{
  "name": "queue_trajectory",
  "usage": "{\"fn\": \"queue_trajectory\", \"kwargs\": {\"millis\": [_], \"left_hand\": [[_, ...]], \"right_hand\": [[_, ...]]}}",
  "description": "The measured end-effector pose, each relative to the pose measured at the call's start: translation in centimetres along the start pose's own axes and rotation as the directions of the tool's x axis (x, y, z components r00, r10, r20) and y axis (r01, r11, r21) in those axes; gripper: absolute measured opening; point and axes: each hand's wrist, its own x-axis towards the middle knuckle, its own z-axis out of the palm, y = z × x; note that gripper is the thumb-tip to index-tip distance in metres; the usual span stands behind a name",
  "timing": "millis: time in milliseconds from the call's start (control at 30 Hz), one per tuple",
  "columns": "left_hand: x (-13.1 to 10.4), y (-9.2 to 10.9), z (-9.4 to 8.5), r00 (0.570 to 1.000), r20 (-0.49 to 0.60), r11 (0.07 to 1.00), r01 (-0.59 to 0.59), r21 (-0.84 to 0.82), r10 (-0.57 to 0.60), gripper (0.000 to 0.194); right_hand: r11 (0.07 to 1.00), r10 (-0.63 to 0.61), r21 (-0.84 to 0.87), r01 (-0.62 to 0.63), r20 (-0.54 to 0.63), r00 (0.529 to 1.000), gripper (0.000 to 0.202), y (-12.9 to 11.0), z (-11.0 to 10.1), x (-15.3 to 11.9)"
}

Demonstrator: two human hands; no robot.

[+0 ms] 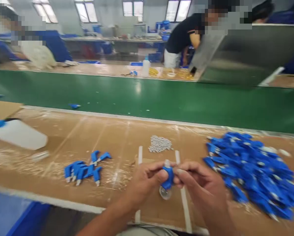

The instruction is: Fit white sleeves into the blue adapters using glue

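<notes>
In the head view, my left hand (144, 182) grips a small blue plastic piece (169, 178) with a clear tip pointing up, between thumb and fingers. Against the right side of this piece are the pinched fingertips of my right hand (202, 186); whatever they hold is too small to make out. A round clear disc (165, 193) shows just below the blue piece. Beyond my hands lies a heap of small grey-white bits (159, 144). Several similar blue pieces with pale tips (80, 171) lie to the left, and a large pile of blue pieces (253, 172) is on the right.
A white plastic bottle (20, 134) lies at the left of the brown tabletop (122, 137). Behind the table runs a green conveyor belt (137, 95) carrying a few blue pieces. Across it, a person in dark clothing (183, 32) bends beside a large metal panel (250, 52).
</notes>
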Motion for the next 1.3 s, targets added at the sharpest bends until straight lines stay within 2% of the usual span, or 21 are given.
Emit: {"fn": "queue_trajectory", "kwargs": {"millis": [67,133,400,600,767,867,967,1067,1200,1300], "left_hand": [[0.8,-0.6,-0.6,0.999,0.029,0.999,-0.039,0.019,0.039,0.038],[0.9,-0.7,-0.7,0.998,0.046,0.999,-0.039,0.025,0.038,0.036],[0.5,-0.6,-0.6,0.998,-0.01,0.995,-0.062,0.072,0.063,0.032],[0.7,-1.0,-0.5,0.993,-0.097,0.995,-0.067,0.068,0.074,0.036],[0.5,-0.9,-0.4,0.982,-0.115,0.964,-0.122,0.235,0.152,0.031],[0.4,-0.5,-0.5,0.978,-0.071,0.932,-0.165,0.321,0.197,0.028],[0.7,-0.1,-0.6,0.987,-0.005,0.945,-0.15,0.289,0.158,0.029],[1.0,0.4,-0.5,0.991,0.062,0.959,-0.127,0.254,0.115,0.027],[1.1,1.1,0.5,0.989,0.116,0.958,-0.121,0.261,0.093,0.024],[2.3,1.6,1.2,0.989,0.118,0.939,-0.124,0.322,0.09,0.024]], "right_hand": [[0.999,0.003,-0.038,-0.003,0.0,1.0,0.013,-0.3,-0.8,-0.2],[0.999,0.001,-0.049,0.001,0.025,1.0,0.014,-0.5,-0.7,-0.1],[0.994,0.038,-0.106,-0.032,0.046,0.998,0.016,-0.5,0.1,-0.1],[0.947,-0.033,-0.32,0.03,-0.002,0.999,0.015,-0.9,0.7,-0.3],[0.884,-0.105,-0.46,0.079,-0.031,0.994,0.013,-0.9,1.0,-0.7],[0.931,-0.023,-0.364,0.013,-0.024,0.999,0.014,-0.6,0.5,-0.4],[0.987,0.142,-0.085,-0.138,0.041,0.989,0.021,-0.2,-0.5,0.3],[0.953,0.256,0.135,-0.272,0.123,0.959,0.03,0.2,-1.4,1.1],[0.912,0.307,0.22,-0.347,0.197,0.931,0.032,0.6,-2.2,1.7],[0.919,0.301,0.216,-0.33,0.155,0.941,0.033,0.9,-2.6,2.2]]}}
